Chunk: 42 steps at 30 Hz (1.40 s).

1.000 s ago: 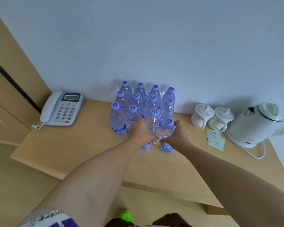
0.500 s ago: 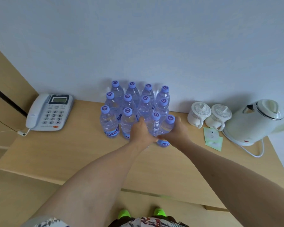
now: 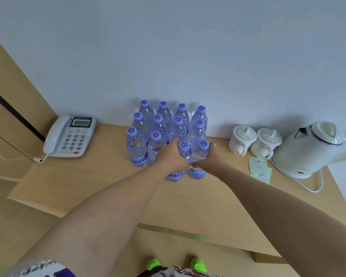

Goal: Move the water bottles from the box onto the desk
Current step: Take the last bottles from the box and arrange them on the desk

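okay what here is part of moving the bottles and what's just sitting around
Job: bottles, the two held ones, left hand, right hand, desk.
Lying about: phone, two lidded cups, kettle, sachets.

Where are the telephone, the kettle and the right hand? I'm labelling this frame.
telephone [image 3: 73, 139]: head view, on its keypad.
kettle [image 3: 308, 148]: head view, on its white body.
right hand [image 3: 212, 160]: head view, on its back.
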Tool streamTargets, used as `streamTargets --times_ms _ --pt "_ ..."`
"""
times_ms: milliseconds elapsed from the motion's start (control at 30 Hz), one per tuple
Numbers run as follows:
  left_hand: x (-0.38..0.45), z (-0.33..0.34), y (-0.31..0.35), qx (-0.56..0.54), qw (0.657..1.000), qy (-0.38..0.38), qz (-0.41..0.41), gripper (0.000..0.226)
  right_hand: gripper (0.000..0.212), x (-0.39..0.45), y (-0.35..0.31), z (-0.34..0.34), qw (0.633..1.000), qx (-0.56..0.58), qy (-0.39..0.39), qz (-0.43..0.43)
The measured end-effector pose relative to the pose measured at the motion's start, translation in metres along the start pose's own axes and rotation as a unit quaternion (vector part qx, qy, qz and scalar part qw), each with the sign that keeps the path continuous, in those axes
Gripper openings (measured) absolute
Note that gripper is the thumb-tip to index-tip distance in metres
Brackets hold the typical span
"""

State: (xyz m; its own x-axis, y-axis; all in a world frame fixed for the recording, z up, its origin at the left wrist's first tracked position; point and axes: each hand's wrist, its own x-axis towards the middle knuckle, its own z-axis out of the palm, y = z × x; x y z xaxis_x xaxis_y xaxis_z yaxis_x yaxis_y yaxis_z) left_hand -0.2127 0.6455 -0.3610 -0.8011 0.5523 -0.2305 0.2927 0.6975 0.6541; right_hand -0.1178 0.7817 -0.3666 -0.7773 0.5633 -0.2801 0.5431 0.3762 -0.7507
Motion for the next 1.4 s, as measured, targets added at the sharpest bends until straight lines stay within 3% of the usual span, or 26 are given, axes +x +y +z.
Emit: streamTargets --times_ms 133,333,567,700,833,900,1000,1400 --pt "-0.002 -0.018 0.009 0.052 0.998 0.011 0.014 0.057 0.062 0.003 -0.002 -0.007 1.0 0.001 -0.006 0.004" --pt "-0.002 -0.025 0.011 0.063 0.996 0.049 0.031 0.059 0.056 -0.001 -0.002 0.0 0.999 0.024 0.031 0.01" --pt "0.005 -0.028 0.025 -0.001 0.993 0.099 0.061 0.031 0.042 0.006 -0.007 -0.008 0.999 0.04 -0.023 0.01" --pt "0.011 -0.042 0.043 0.061 0.989 0.076 0.115 0.028 0.036 0.006 -0.012 -0.002 0.999 0.038 0.019 0.02" --pt "0.01 -0.043 0.038 0.175 0.98 0.049 0.085 0.011 0.035 0.003 -0.012 0.003 0.996 0.057 0.062 0.026" --pt "0.011 -0.045 0.037 0.181 0.98 0.045 0.066 0.023 0.037 0.001 -0.012 0.006 0.994 0.063 0.081 0.026" --pt "0.014 -0.048 0.037 0.175 0.98 0.044 0.081 0.016 0.044 -0.001 -0.011 0.01 0.991 0.083 0.097 0.04" --pt "0.016 -0.047 0.028 0.147 0.982 0.062 0.103 0.025 0.059 -0.003 -0.01 0.016 0.989 0.093 0.104 0.045"
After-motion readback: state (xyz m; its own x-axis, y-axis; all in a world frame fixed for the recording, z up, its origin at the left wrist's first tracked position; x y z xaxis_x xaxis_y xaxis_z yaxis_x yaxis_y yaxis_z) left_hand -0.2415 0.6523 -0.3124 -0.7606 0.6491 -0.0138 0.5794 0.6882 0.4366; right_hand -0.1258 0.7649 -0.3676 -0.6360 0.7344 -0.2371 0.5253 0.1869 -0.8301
